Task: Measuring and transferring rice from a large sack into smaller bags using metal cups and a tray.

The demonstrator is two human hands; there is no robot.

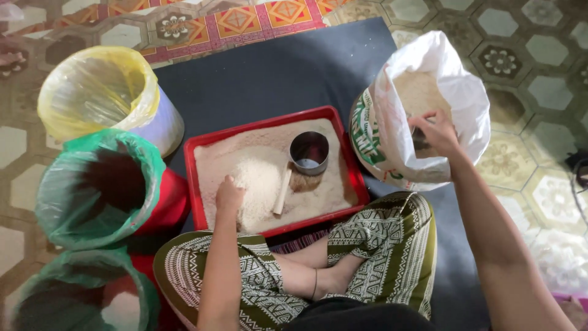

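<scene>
Left hand [229, 195] resting in the pale grain [257, 178] inside red tray [195, 178], fingers curled down into the heap; grip on anything cannot be told. Right hand [436, 132] reaching into white sack [429, 79] at right, fingers closed around a dark scoop [420, 142], partly hidden. Metal cup [309, 153] and wooden stick [283, 191] lying in the tray. Three lined bins [98, 184] at left. Dark mat [275, 73] beneath.
</scene>
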